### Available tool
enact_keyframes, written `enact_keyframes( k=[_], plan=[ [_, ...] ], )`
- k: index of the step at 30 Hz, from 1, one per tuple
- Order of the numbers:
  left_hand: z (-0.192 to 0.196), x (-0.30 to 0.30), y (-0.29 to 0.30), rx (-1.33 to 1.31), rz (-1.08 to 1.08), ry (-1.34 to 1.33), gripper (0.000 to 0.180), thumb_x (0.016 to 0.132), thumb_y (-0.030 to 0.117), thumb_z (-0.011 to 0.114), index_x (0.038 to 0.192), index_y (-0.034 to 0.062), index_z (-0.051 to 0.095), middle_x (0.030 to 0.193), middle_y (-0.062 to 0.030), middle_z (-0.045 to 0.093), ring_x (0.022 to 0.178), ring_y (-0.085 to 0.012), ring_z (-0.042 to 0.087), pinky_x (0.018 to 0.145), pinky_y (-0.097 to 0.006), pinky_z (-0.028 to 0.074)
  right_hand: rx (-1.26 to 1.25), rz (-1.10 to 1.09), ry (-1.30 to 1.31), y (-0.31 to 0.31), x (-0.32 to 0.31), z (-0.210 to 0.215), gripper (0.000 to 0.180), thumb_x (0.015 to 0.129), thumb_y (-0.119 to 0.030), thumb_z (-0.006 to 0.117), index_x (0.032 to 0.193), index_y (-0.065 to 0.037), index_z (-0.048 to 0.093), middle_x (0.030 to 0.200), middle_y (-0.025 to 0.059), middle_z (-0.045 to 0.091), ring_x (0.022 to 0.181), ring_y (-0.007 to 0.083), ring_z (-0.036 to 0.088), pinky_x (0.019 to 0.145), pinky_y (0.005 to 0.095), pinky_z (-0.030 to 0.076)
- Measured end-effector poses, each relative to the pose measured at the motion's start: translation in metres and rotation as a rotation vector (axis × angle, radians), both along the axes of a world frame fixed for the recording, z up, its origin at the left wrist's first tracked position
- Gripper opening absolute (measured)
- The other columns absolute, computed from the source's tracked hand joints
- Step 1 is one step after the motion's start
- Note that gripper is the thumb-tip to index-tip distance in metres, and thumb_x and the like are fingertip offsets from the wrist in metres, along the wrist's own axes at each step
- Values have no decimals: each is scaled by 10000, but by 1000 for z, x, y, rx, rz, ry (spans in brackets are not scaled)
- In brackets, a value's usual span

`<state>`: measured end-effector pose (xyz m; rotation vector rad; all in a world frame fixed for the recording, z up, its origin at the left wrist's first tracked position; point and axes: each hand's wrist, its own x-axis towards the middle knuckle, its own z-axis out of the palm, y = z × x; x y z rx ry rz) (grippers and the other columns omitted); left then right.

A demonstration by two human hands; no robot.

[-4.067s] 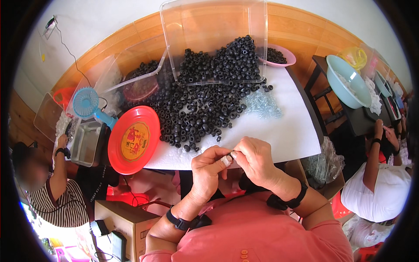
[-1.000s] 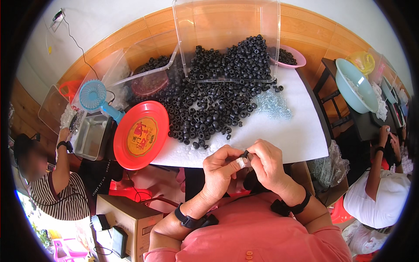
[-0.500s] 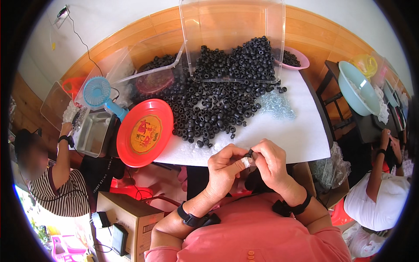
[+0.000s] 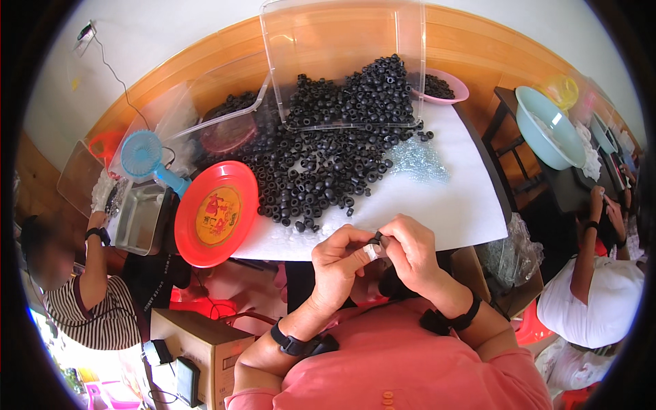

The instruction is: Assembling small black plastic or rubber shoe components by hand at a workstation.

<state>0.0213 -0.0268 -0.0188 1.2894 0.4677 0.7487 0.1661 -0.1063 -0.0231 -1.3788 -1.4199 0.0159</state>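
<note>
My left hand (image 4: 335, 270) and my right hand (image 4: 411, 256) meet just in front of the table's near edge. Between their fingertips is a small black piece (image 4: 376, 237), pinched from both sides and partly hidden by the fingers. White tape wraps my left thumb. Beyond my hands, a heap of black ring-shaped and rounded plastic pieces (image 4: 321, 167) spreads over the white table covering (image 4: 465, 212). More of them spill from a clear plastic bin (image 4: 342, 128) tipped on its side. To the right of the heap lies a patch of small clear bluish beads (image 4: 418, 162).
A red plate (image 4: 183, 229) and a blue handheld fan (image 4: 142, 154) stand at the left. A pink bowl (image 4: 459, 85) holds dark pieces at the back right. Co-workers sit on both sides, near a metal tray (image 4: 140, 219) and a pale blue basin (image 4: 553, 133). A cardboard box (image 4: 198, 335) stands lower left.
The whole view has shifted a little, so the table and its things appear farther left. Both hands still pinch the small black piece, with only slight finger movement.
</note>
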Motion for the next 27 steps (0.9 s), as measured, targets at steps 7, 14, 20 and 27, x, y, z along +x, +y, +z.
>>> enact_keyframes(
  k=[7, 14, 20, 27],
  plan=[
    [0, 1, 1, 21, 15, 27, 125, 868, -43, 684, 992, -27, 679, 889, -36, 671, 711, -66, 597, 498, -189, 438, 15, -8, 4, 0, 0, 0, 152, 764, 81, 551, 852, -43, 555, 706, 109, 537, 629, 318, 541, 578, 418, 416],
    [0, 1, 0, 20, 37, 45, 137, 866, 8, 722, 997, 22, 687, 847, -24, 690, 591, -30, 523, 504, -170, 414, 16, -7, -14, 0, 1, 0, 155, 764, 79, 551, 857, -46, 548, 720, 107, 540, 644, 325, 547, 584, 423, 422],
    [-1, 2, 0, 27, 37, 55, 127, 867, 14, 727, 986, 24, 685, 843, -19, 690, 588, -27, 520, 502, -168, 413, 6, -4, -17, -1, 1, 0, 157, 762, 75, 547, 863, -45, 541, 721, 107, 540, 648, 327, 551, 587, 427, 427],
    [-1, 1, -1, 31, 39, 49, 133, 866, 8, 723, 991, 23, 684, 832, -11, 682, 591, -24, 518, 505, -167, 413, 11, -5, -14, -1, 1, -3, 157, 761, 70, 546, 868, -44, 541, 725, 107, 543, 651, 330, 551, 592, 432, 430]
  ],
)
